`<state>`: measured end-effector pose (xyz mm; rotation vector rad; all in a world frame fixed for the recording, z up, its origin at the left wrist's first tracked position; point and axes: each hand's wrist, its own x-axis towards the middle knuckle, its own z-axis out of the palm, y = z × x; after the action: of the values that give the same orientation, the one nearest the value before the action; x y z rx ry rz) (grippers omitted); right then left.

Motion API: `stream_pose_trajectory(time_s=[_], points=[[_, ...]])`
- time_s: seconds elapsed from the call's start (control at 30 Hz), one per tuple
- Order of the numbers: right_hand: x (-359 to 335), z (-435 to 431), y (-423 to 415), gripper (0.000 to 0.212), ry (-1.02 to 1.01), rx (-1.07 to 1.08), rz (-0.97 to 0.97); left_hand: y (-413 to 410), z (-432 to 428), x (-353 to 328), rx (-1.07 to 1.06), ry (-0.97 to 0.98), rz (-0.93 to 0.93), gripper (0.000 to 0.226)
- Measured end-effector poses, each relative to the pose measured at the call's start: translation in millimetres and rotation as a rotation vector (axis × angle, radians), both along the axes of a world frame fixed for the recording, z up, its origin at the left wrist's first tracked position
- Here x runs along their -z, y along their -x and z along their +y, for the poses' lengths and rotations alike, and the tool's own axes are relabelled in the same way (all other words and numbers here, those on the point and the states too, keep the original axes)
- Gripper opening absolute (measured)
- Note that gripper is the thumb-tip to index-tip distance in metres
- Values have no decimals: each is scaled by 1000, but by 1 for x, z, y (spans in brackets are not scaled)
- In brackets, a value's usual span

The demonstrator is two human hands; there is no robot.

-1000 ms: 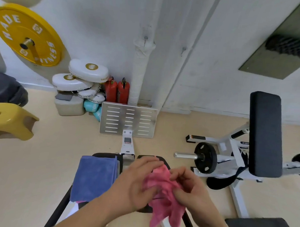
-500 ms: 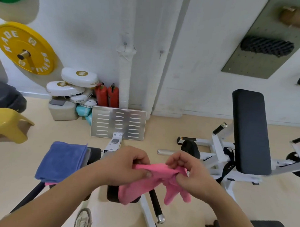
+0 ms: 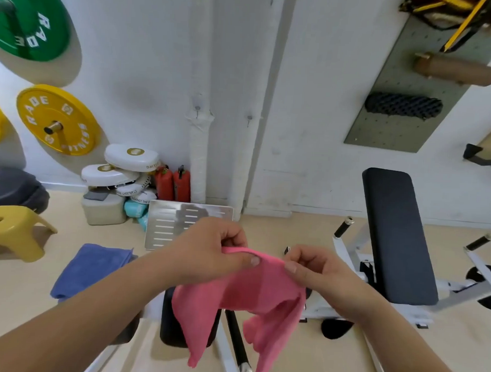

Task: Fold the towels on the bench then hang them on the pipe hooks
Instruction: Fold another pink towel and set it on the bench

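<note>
Pink towel [image 3: 251,294] pinched up by both hands!
Its top hem is clamped between the thumb and curled fingers of the left hand [image 3: 206,251] and of the right hand [image 3: 316,269], set close together. Below the pink towel the black bench pad [image 3: 170,319] is seen; to its left, the folded blue towel [image 3: 91,269]; well beyond it, the white wrapped pipe [image 3: 198,156].

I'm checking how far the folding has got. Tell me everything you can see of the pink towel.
The pink towel looks like soft, fuzzy cloth, rumpled and not yet folded. It is held up in the air: the left hand and the right hand each pinch its top edge, close together. Below them it hangs loose in two uneven flaps in front of the bench. Only the hands plainly touch it.
</note>
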<state>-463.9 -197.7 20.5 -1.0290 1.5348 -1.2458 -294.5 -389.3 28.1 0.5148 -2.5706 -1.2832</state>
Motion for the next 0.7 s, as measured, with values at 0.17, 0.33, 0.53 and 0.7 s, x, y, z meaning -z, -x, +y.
stream_pose_trajectory(time_s=[0.17, 0.33, 0.53, 0.7], points=[[-3, -3, 0, 8, -53, -64, 88, -4, 15, -6, 30, 26, -48, 35], [-5, 5, 23, 24, -102, 51, 133, -39, -4, -14, 8, -92, -106, 36], [2, 19, 38, 30, -227, -33, 245, -64, -24, -20, -236, -407, 153, 23], [12, 37, 54, 24, -399, -58, 300, -74, -49, -21, -520, -434, 370, 17]])
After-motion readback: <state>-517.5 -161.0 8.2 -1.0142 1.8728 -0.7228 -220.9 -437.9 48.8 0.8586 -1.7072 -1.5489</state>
